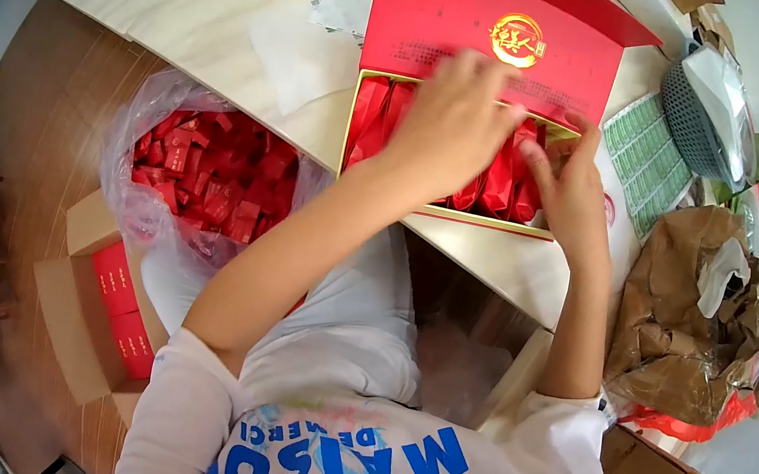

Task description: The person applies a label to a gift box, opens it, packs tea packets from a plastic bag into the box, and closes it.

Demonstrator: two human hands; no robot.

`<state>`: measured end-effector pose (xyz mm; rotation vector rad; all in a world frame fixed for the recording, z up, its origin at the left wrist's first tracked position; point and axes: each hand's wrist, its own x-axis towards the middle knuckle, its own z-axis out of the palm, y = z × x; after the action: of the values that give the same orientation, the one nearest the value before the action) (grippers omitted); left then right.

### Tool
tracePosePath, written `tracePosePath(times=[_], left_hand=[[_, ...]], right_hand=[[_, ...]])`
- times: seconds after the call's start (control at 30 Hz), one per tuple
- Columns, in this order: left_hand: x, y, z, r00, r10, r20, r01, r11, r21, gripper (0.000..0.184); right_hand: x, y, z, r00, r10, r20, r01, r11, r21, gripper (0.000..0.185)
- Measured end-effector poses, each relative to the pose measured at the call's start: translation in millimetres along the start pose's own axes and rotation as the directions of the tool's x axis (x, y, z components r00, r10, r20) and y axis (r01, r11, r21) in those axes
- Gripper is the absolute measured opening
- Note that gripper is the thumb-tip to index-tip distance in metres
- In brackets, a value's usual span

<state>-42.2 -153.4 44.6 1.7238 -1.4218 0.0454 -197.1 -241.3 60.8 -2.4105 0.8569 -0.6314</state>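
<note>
An open red gift box (464, 218) with a gold-coloured rim sits on the table, its lid (573, 63) raised behind it and marked with a gold emblem. Red packets (501, 182) stand in a row inside. My left hand (456, 119) reaches across the middle of the box, over the packets; its fingertips are blurred, and what they may hold cannot be made out. At the box's right end is my right hand (567, 184), thumb and fingers apart, beside the last packets.
A plastic bag of small red packets (217, 178) hangs or stands left of the table edge (212, 91), above a cardboard box (73, 305) with red boxes. To the right are green sheets (646, 152), a grey basket (701, 111) and a brown bag (686, 311).
</note>
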Motion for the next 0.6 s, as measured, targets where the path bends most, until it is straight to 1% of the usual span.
tracePosePath(times=[0.03,0.07,0.1,0.13,0.17,0.2,0.23,0.27,0.3,0.33,0.37,0.43,0.47,0.53,0.6], left_hand=[[-5,-7,-20,0.999,0.002,-0.041,-0.003,0.999,-0.040,0.031],[-12,-14,-38,0.991,-0.058,-0.119,0.036,0.983,-0.178,0.029],[-24,-23,-50,0.969,-0.088,-0.229,0.038,0.977,-0.212,0.029],[-39,-29,-59,0.950,-0.233,-0.207,0.143,0.917,-0.373,0.037],[-54,-38,-58,0.936,-0.297,-0.190,0.200,0.890,-0.409,0.043],[-69,-40,-55,0.934,-0.333,-0.129,0.241,0.854,-0.462,0.049],[-82,-40,-54,0.928,-0.367,-0.067,0.285,0.813,-0.508,0.055],[-91,-31,-52,0.930,-0.365,0.035,0.319,0.759,-0.568,0.061],[-97,-26,-51,0.921,-0.389,0.011,0.324,0.750,-0.577,0.061],[-101,-23,-49,0.922,-0.381,0.071,0.350,0.740,-0.575,0.068],[-103,-21,-48,0.920,-0.370,0.130,0.374,0.729,-0.573,0.076],[-100,-23,-50,0.927,-0.355,0.117,0.354,0.728,-0.587,0.080],[-95,-25,-49,0.955,-0.289,0.061,0.261,0.728,-0.634,0.084],[-101,-28,-37,0.949,-0.308,0.061,0.283,0.754,-0.593,0.091],[-101,-27,-31,0.947,-0.319,0.045,0.284,0.758,-0.587,0.093]], right_hand=[[2,-5,-6,0.986,0.166,0.011,-0.166,0.986,-0.006,0.050],[3,-7,-9,0.944,0.329,0.021,-0.328,0.944,-0.013,0.046],[0,1,-6,0.980,0.184,-0.079,-0.190,0.979,-0.078,0.044],[-1,0,-4,0.982,0.178,-0.070,-0.184,0.979,-0.084,0.044],[-2,-3,-3,0.976,0.216,-0.030,-0.218,0.968,-0.126,0.045],[-2,-7,0,0.968,0.251,0.009,-0.246,0.954,-0.170,0.047],[0,-6,5,0.949,0.301,0.090,-0.291,0.951,-0.109,0.052],[1,-10,13,0.951,0.289,0.107,-0.275,0.953,-0.126,0.055],[3,-19,17,0.945,0.301,0.129,-0.274,0.943,-0.191,0.057],[5,-28,20,0.938,0.313,0.148,-0.270,0.928,-0.257,0.059],[7,-33,22,0.941,0.293,0.170,-0.240,0.931,-0.275,0.059],[13,-42,25,0.925,0.319,0.205,-0.213,0.885,-0.413,0.063],[13,-38,26,0.941,0.284,0.183,-0.199,0.905,-0.377,0.066],[23,-19,34,0.946,0.272,0.176,-0.182,0.895,-0.408,0.065],[31,-8,35,0.950,0.256,0.181,-0.159,0.891,-0.424,0.064]])
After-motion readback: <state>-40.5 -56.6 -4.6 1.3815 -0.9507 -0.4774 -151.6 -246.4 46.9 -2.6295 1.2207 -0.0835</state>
